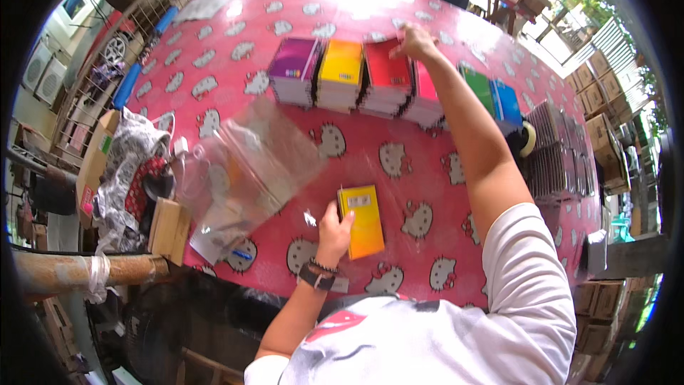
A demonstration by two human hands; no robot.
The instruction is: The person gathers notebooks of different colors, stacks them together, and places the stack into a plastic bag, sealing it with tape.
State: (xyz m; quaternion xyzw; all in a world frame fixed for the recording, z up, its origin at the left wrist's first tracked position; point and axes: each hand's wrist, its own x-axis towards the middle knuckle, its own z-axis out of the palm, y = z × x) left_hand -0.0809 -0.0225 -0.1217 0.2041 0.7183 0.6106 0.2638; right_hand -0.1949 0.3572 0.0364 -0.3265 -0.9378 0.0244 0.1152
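My left hand (335, 232) grips a small yellow notebook (365, 224) by its left edge, thumb on top, close to my body. A pale label shows near the notebook's upper end. Reaching far forward, my right hand (418, 43) is at the far right corner of the top red notebook (388, 65), its thumb over the cover. Beside that red stack, in one row, stand a purple notebook stack (293, 60), a yellow notebook stack (340, 64), a pink notebook stack (426, 93), a green notebook stack (476, 85) and a blue notebook stack (506, 103). My forearm partly hides the pink and green ones.
Clear plastic bags (260, 160) lie left of centre on the pink patterned tablecloth (385, 142). A tape roll (528, 139) sits by more stacked notebooks (556, 164) on the right. At the left edge is a cardboard box (169, 232) with crumpled fabric (128, 164).
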